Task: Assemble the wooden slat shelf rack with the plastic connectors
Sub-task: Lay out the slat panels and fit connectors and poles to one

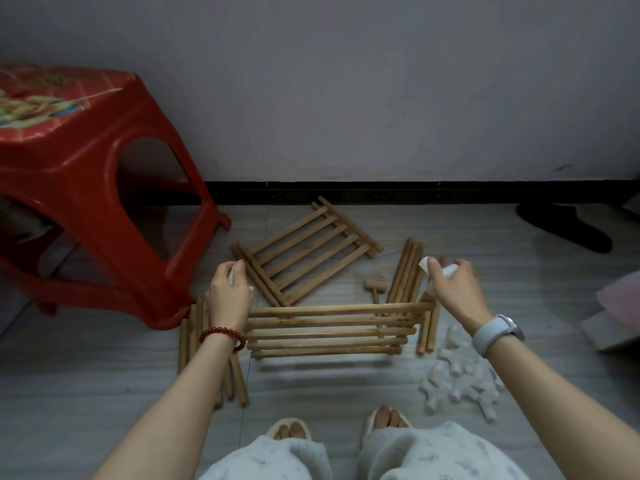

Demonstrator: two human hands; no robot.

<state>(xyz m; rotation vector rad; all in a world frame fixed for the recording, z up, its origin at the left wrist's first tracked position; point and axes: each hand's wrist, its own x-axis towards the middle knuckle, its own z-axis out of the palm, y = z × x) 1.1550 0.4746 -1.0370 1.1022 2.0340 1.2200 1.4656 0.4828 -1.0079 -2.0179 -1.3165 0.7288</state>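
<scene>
A slat panel (332,330) sits in the middle of the floor (104,382), with a second slat panel (306,249) lying behind it toward the wall (346,81). Loose dowels (194,341) lie at its left, more dowels (407,271) at its right. A small mallet (374,287) lies between the panels. Plastic connectors (460,379) are heaped right of the near panel. A stool (79,161) stands far left

Red stool (86,188) crowds the left; floor (329,386) (before the feet) open.
</scene>
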